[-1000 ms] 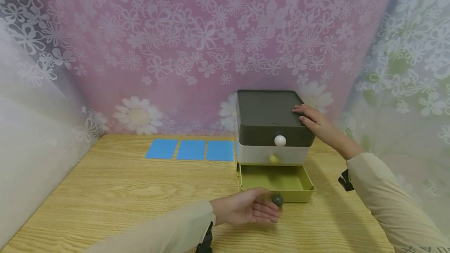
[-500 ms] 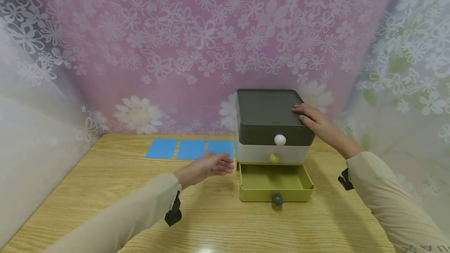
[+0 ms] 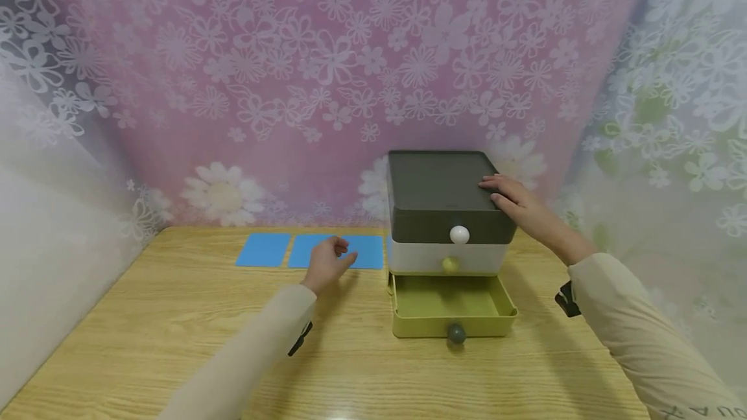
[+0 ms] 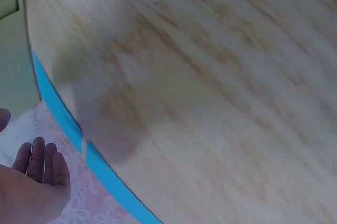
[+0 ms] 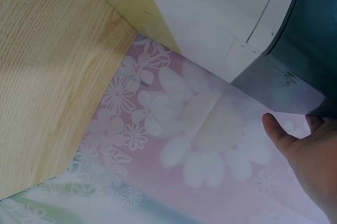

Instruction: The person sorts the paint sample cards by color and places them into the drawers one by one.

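Note:
A three-tier drawer box [image 3: 440, 180] stands at the back right, its top tier dark, its middle white and its bottom green. The green bottom drawer [image 3: 455, 326] is pulled out, with nothing visible inside, and a dark round knob [image 3: 456, 334] on its front. My right hand [image 3: 528, 212] rests on the right edge of the box's dark top, fingers extended. Over the blue squares is my left hand [image 3: 328, 263], fingers loosely bent and holding nothing. It partly covers the middle blue square [image 3: 299, 250] and the edge of the right blue square [image 3: 369, 253]; contact cannot be told.
Farther left lies another blue square [image 3: 264, 250], flat on the wooden table [image 3: 175, 329]. A pink flowered cloth [image 3: 292, 83] hangs behind the table, and a pale flowered one [image 3: 683, 167] hangs at the right. The upper drawers have a white knob [image 3: 460, 234] and a green knob [image 3: 450, 265].
My left hand has gone from beside the bottom drawer's dark knob leftward and back to the blue squares. My right hand has stayed on the box. The view has shifted slightly.

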`<state>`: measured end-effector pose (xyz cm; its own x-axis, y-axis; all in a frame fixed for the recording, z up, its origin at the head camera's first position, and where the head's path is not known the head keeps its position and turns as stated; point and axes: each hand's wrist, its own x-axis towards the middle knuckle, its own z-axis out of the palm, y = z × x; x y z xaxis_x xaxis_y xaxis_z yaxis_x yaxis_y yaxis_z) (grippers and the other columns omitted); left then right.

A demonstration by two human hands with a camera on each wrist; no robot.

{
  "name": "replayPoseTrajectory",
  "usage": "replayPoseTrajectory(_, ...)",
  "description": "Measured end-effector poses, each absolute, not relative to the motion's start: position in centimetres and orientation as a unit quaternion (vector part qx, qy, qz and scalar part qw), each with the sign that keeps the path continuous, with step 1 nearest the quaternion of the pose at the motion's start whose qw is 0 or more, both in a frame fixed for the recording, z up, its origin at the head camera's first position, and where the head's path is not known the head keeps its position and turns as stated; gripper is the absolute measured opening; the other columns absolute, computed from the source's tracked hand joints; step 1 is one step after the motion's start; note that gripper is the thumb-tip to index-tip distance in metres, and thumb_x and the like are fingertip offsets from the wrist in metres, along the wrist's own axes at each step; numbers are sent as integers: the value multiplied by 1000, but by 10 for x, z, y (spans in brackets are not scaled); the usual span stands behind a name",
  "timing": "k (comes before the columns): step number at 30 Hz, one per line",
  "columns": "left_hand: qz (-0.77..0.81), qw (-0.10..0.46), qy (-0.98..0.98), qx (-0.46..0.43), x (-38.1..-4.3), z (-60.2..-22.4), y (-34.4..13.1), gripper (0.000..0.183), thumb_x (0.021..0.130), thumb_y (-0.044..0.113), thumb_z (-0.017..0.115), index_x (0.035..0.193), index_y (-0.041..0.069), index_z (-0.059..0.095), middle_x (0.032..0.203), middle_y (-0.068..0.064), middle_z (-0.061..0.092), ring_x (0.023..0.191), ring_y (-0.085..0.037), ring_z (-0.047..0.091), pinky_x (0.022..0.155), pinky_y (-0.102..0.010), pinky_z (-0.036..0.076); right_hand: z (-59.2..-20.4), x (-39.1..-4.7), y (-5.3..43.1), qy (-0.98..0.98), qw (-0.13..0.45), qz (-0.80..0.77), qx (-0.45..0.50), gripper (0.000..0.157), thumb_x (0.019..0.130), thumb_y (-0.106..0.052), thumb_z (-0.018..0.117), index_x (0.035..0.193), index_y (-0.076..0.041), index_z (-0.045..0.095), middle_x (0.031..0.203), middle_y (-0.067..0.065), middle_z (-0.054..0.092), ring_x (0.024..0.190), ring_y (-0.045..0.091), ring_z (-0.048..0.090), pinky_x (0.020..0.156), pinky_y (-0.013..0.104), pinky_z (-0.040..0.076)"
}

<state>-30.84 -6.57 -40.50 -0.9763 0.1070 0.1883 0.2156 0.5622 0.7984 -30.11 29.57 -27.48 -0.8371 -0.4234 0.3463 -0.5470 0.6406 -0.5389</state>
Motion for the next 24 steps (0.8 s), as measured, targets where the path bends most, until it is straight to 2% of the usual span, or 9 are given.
replayPoseTrajectory(6, -390, 63, -916, -72, -318, -423, -61, 42, 85, 22, 65, 118, -2, 55, 114, -18, 58, 105, -32, 55, 86, -43, 48, -274, -302, 295, -905, 86, 320, 266, 40, 99, -19, 37, 133, 2, 41, 144, 24, 28, 137, 42, 13, 105, 63, 13)
replayPoseTrajectory(15, -283, 114, -951, -60, -325, -435, -56, 45, 80, 30, 70, 115, 5, 58, 110, -15, 58, 104, -33, 53, 86, -45, 46, -276, -304, 296, -902, 86, 324, 270, 40, 99, -19, 37, 133, 2, 40, 144, 24, 28, 137, 41, 14, 105, 62, 14)
replayPoseTrajectory(24, -216, 97, -970, -55, -328, -434, -53, 53, 80, 38, 69, 122, 10, 53, 121, -13, 55, 114, -34, 48, 92, -49, 42, -275, -304, 297, -899, 88, 334, 270, 38, 98, -13, 39, 132, 3, 41, 143, 25, 28, 137, 43, 13, 105, 63, 14)
